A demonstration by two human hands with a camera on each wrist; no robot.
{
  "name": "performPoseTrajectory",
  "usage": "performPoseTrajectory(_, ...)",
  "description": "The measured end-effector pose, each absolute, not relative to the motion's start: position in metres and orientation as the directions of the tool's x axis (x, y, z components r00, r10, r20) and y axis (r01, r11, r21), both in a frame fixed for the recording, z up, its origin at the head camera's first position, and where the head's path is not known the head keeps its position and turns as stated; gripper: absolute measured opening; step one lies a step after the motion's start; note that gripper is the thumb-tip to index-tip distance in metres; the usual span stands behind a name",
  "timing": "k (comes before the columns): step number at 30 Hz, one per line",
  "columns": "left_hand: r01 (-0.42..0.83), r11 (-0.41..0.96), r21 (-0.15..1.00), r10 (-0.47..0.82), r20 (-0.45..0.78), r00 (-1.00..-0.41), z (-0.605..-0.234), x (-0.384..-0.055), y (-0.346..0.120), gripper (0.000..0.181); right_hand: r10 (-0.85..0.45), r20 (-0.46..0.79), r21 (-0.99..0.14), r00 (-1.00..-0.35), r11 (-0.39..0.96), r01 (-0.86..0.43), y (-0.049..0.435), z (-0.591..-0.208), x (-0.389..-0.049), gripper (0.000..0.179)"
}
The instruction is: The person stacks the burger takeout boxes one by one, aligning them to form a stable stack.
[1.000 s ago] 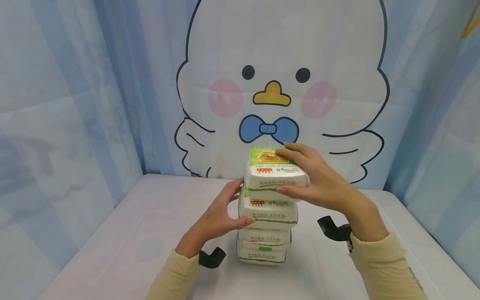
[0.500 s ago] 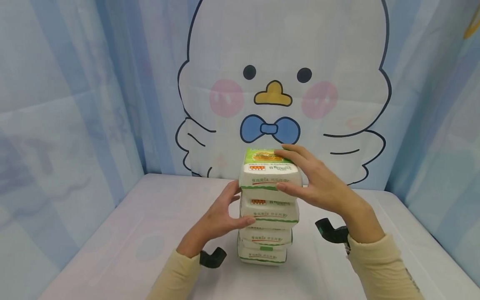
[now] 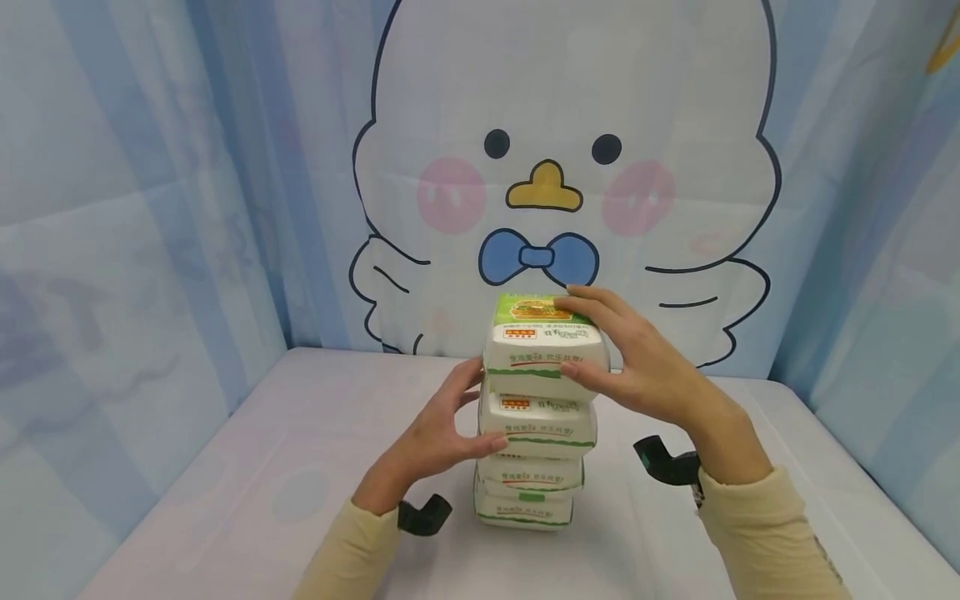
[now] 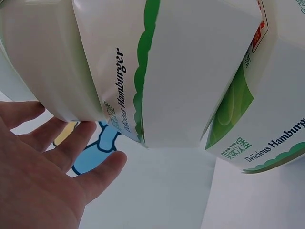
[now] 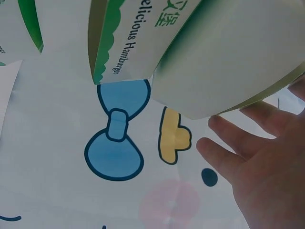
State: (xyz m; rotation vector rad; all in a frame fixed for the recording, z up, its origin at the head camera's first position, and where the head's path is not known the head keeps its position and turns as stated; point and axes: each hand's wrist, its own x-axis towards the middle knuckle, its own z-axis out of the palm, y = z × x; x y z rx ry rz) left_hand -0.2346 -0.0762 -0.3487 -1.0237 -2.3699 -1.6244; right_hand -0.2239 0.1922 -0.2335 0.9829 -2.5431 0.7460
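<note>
White-and-green paper burger boxes stand in a stack on the table point(image 3: 360, 400). The top burger box point(image 3: 517, 362), with a burger picture on its green lid, sits over the second burger box point(image 3: 536, 425). My right hand point(image 3: 645, 358) grips the top one from the right, fingers over the lid and thumb on the front. To the left, my left hand point(image 3: 442, 425) touches the stack with fingers spread, its thumb at the second box's front corner. In the left wrist view its fingertips meet the lower edge of a white box base point(image 4: 47, 57).
The lower burger boxes point(image 3: 525, 510) rest on the table, slightly offset from those above. A curtain with a white cartoon bird point(image 3: 675, 92) hangs behind the stack, and blue-white curtains point(image 3: 120, 250) close in the sides. A black camera mount shows at each wrist.
The top box shifted left on the stack with my right hand on it, then slightly back right. My left hand has stayed in place.
</note>
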Motion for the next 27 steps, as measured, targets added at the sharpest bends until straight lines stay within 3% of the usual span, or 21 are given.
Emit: performPoseTrajectory(27, 0.568, 0.223, 0.792, 0.442, 0.437, -0.783, -0.3487, -0.2358, -0.0804, 0.098, -0.479, 0.482, -0.394, -0.733, 0.629, -0.670, 0.1984, -0.2394, -0.2235, 0.076)
